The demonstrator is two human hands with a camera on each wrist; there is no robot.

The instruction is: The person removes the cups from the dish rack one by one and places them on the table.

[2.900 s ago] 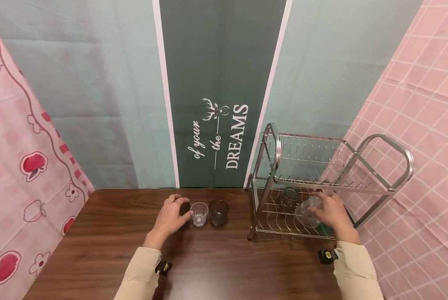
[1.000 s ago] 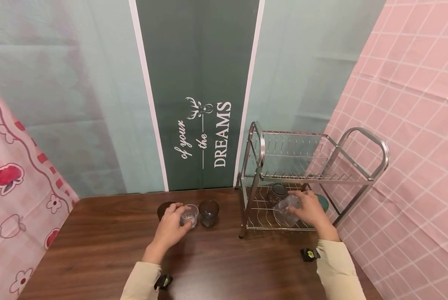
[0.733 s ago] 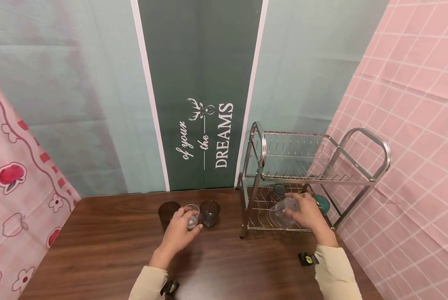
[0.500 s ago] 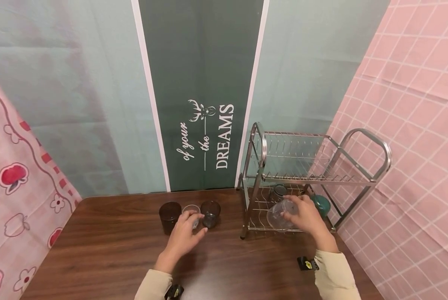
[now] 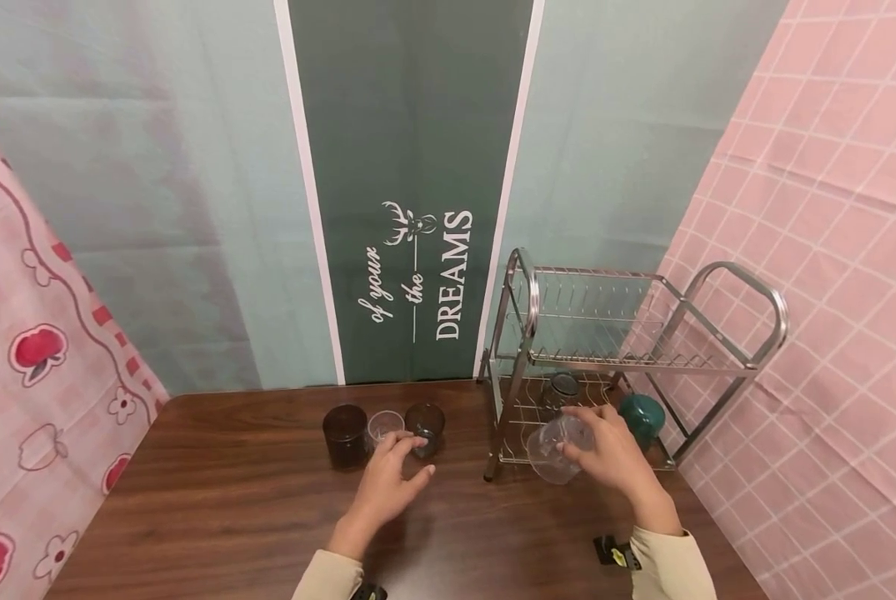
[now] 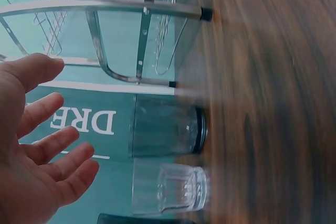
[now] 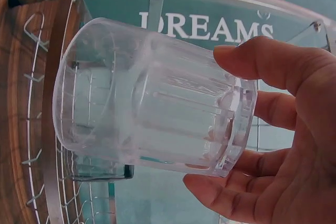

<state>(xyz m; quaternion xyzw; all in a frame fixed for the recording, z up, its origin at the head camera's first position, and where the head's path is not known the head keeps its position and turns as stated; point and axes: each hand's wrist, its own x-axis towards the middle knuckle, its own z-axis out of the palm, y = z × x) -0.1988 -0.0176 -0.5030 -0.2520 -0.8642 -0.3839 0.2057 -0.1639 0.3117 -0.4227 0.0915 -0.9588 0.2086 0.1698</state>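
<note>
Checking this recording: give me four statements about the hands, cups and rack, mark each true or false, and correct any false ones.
1. The right-hand grip holds a transparent fluted tumbler, tilted. True.
2. A clear thick-based cup stands between a near-black cylindrical cup and a smoky-grey cup on the brown wood-grain table. True.
3. The left-hand grip is clenched round the near-black cylindrical cup. False: its fingers are relaxed and hold nothing.
4. A teal rounded cup sits on the upper tier of the two-tier silver metal rack. False: it is on the lower tier.

Clear tumbler (image 7: 157,103), tilted, mouth downward
</note>
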